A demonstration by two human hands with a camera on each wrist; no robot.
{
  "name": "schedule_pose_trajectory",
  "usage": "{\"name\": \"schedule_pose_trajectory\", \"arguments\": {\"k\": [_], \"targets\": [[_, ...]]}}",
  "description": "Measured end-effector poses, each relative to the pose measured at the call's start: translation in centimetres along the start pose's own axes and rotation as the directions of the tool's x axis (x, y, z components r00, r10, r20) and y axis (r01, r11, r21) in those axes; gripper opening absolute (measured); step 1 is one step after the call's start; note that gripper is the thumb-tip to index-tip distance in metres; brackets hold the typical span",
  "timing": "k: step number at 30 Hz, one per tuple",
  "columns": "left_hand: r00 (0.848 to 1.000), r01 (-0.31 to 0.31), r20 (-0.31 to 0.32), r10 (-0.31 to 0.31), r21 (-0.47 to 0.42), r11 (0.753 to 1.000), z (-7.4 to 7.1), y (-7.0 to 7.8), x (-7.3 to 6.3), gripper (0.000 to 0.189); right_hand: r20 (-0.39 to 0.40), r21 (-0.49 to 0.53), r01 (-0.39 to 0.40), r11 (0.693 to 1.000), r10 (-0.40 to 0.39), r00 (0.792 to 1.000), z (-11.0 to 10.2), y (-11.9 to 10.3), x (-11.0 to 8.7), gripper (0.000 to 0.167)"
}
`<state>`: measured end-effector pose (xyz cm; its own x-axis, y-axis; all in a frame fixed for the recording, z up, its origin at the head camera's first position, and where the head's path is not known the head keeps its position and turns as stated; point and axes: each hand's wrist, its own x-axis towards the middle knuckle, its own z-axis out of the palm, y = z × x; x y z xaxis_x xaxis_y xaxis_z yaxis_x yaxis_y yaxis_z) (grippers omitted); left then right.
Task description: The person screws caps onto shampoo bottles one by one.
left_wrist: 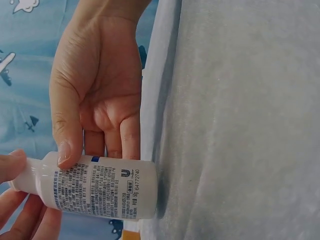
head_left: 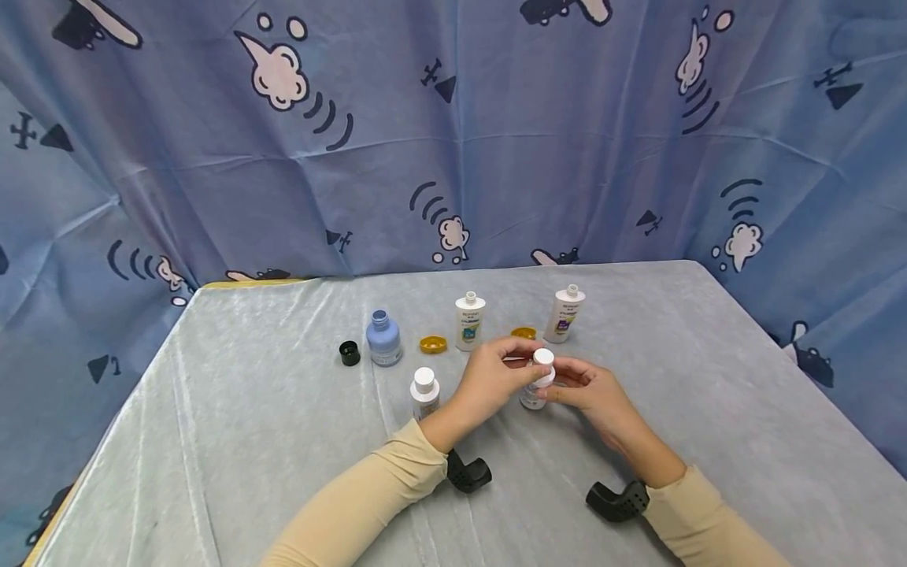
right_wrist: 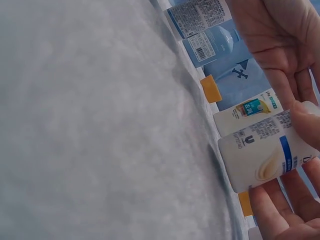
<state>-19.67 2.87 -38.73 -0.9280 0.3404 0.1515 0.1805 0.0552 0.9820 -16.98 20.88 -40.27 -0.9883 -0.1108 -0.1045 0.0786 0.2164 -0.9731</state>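
Note:
A small white bottle (head_left: 531,399) with a white cap (head_left: 543,357) is between both hands near the middle of the table. My left hand (head_left: 494,378) pinches it at the cap and neck. Lower down, my right hand (head_left: 601,400) grips the body with its thumb across the near side. The left wrist view shows dense print on the bottle (left_wrist: 102,192), the right palm (left_wrist: 100,95) and the left fingertips (left_wrist: 30,220) around the neck. Whether the base touches the table cannot be told. Another white-capped bottle (head_left: 423,392) stands beside the left forearm, partly hidden.
Behind the hands stand a blue uncapped bottle (head_left: 383,340) and two white uncapped bottles, one in the middle (head_left: 469,323) and one at right (head_left: 564,315). A black cap (head_left: 349,353) and two amber caps (head_left: 433,344) lie among them. A patterned curtain (head_left: 397,142) hangs behind the table.

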Motion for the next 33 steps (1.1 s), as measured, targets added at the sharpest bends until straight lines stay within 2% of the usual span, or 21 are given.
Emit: {"name": "schedule_pose_trajectory", "arguments": {"k": [11,18,21,26,30,33], "targets": [[1.000,0.018,-0.007,-0.017,0.077,0.997,0.1,0.1,-0.1,0.028,0.015,-0.009,-0.019,1.000,0.019,1.000,0.0,0.0,-0.1,0.063],[1.000,-0.023,0.016,0.022,0.132,0.991,0.1,0.4,-0.3,0.032,0.031,-0.033,-0.009,0.999,0.010,0.999,0.0,0.2,-0.2,0.061],[1.000,-0.019,0.027,0.014,0.169,0.985,-0.2,1.3,-0.5,0.034,0.040,-0.033,0.004,0.999,-0.002,0.999,0.1,0.1,-0.2,0.062],[1.000,0.000,0.022,-0.004,0.161,0.987,-1.5,4.0,-1.1,0.039,0.005,-0.022,0.073,0.997,-0.073,0.997,0.1,-0.5,-0.4,0.062],[1.000,-0.026,0.016,0.024,0.162,0.986,-3.0,5.9,-1.7,0.040,-0.056,-0.004,0.154,0.988,-0.154,0.986,-0.1,-1.7,-0.7,0.061],[0.999,-0.036,-0.013,0.039,0.176,0.984,-4.7,6.8,-2.0,0.041,-0.097,-0.012,0.189,0.982,-0.189,0.977,-0.1,-2.9,-1.1,0.059]]}}
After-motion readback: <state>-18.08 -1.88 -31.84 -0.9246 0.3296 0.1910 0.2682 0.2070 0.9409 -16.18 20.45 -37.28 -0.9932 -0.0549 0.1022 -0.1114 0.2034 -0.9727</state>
